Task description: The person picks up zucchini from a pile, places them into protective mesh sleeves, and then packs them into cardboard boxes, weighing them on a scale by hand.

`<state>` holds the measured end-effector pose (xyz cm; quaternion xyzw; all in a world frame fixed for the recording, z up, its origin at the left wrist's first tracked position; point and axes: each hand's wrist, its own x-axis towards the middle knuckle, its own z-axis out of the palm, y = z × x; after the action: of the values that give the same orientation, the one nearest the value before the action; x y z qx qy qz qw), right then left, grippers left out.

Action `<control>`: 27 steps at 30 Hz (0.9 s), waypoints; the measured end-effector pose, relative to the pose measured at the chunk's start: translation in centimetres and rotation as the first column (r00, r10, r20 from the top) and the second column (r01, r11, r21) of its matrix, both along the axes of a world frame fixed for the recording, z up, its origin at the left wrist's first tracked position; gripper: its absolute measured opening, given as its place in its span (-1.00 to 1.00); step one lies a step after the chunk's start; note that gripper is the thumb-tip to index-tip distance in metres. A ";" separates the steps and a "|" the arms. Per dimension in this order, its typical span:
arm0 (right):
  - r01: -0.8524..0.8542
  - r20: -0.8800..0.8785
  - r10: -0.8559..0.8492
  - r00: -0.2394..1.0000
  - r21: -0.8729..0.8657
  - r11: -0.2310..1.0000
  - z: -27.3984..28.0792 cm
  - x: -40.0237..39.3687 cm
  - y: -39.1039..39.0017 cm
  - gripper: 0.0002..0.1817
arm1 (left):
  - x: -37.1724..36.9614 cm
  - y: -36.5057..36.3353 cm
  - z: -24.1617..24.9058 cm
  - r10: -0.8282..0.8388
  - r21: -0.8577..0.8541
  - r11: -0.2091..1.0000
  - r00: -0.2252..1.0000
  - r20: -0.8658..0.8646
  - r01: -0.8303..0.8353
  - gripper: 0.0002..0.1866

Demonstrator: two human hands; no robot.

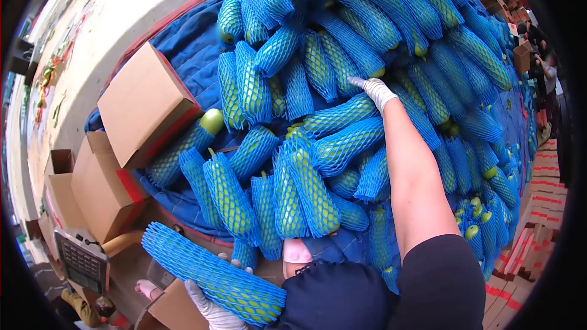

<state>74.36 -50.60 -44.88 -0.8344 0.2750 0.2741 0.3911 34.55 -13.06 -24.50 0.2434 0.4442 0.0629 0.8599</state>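
Note:
Long green gourds in blue foam netting lie heaped on a blue quilted cloth (183, 43). My left hand (211, 308), in a white glove, holds one netted gourd (214, 272) low at the front left, with fingers on both sides of it. My right hand (376, 91), also gloved, reaches onto the pile. Its thumb or a finger stretches left over the netted gourds, and it touches the end of one netted gourd (345, 116). The fingers beyond the knuckles are partly hidden, so any grasp there is unclear.
Cardboard boxes (143, 104) stand at the left edge of the cloth. Below them is a scale display (82, 260). An open box (177, 308) sits beside my left hand. Stacked cartons (541, 208) and other people are at the far right; another person is at the lower left.

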 end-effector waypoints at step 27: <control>0.185 0.026 -0.265 0.964 0.647 0.739 0.5 4.2 -1.7 -0.41 | -11.2 16.8 17.6 -0.282 0.933 0.083 0.906 -0.316 0.351 0.12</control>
<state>78.58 -52.29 -44.37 -0.6262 0.2408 0.2528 0.6971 23.35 3.71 -6.89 0.8283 0.2573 0.1398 0.4776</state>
